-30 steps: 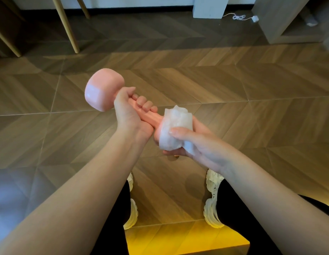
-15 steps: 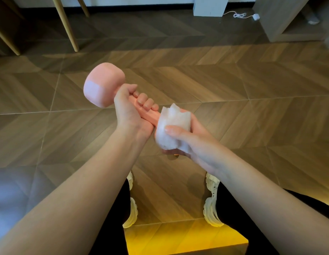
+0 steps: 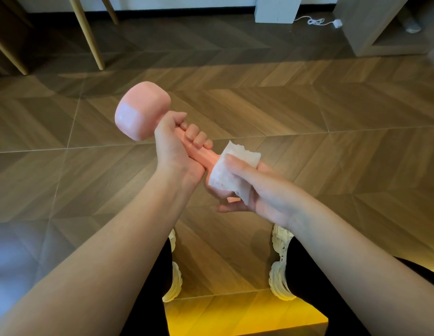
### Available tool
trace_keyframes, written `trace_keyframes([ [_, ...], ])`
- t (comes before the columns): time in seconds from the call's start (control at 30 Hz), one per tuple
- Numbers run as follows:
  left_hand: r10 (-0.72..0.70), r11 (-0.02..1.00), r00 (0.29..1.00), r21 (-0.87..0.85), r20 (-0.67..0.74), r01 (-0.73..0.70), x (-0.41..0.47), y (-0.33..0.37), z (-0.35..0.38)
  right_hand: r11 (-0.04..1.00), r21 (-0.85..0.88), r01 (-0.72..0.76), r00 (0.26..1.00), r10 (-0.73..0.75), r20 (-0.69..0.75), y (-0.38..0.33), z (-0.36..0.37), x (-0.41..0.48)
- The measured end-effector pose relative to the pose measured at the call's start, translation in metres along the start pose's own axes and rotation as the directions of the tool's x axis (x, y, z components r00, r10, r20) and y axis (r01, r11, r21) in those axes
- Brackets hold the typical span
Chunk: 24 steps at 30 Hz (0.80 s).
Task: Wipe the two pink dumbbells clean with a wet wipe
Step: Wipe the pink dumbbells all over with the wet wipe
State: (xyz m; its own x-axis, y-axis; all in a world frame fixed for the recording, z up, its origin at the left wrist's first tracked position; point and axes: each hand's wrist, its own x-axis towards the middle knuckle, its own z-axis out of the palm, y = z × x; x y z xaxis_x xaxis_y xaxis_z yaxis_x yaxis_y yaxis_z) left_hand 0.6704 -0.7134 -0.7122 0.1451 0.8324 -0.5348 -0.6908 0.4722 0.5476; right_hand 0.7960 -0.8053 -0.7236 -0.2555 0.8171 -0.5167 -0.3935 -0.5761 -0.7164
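1. A pink dumbbell is held in the air above the floor. It is tilted, with its far head up and to the left. That head is rounded with flat, glossy facets, and the handle is slimmer and the same pink.
2. The left hand grips the handle just below that head, with its fingers curled round it.
3. The right hand clasps a crumpled white wet wipe over the near head, thumb laid on top. Wipe and hand hide nearly all of that head.
4. Below are a wood-look herringbone floor, chunky white shoes and black trouser legs.
5. Well beyond stand slanted wooden furniture legs, a white cable and a grey cabinet.
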Motion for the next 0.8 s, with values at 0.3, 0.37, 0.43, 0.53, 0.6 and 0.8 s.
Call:
trace_keyframes([
  [0.3, 0.008, 0.999, 1.000, -0.045, -0.019, -0.009, 0.001, 0.004, -0.002, 0.990, -0.085, 0.114, 0.988, -0.122, -0.091, 0.007, 0.003, 0.000],
  [0.37, 0.003, 1.000, 1.000, -0.030, -0.011, -0.004, 0.001, 0.002, -0.001, 0.984, -0.098, 0.152, 0.979, -0.163, -0.122, 0.011, 0.008, 0.003],
  [0.43, 0.003, 1.000, 1.000, -0.020, -0.006, -0.003, 0.000, 0.000, 0.001, 0.984, -0.067, 0.164, 0.972, -0.173, -0.159, 0.010, 0.007, 0.004],
  [0.53, 0.013, 0.999, 1.000, -0.033, -0.008, -0.013, 0.001, 0.002, 0.001, 0.988, -0.028, 0.152, 0.987, -0.153, -0.057, 0.004, -0.002, 0.001],
  [0.6, 0.011, 0.999, 1.000, -0.044, -0.016, -0.011, 0.001, 0.002, -0.001, 0.993, -0.014, 0.117, 0.993, -0.117, 0.004, 0.002, -0.006, -0.001],
  [0.8, -0.020, 1.000, 0.999, 0.017, 0.033, 0.019, -0.001, -0.005, -0.001, 0.986, -0.093, 0.141, 0.968, -0.157, -0.195, 0.012, 0.009, 0.003],
])
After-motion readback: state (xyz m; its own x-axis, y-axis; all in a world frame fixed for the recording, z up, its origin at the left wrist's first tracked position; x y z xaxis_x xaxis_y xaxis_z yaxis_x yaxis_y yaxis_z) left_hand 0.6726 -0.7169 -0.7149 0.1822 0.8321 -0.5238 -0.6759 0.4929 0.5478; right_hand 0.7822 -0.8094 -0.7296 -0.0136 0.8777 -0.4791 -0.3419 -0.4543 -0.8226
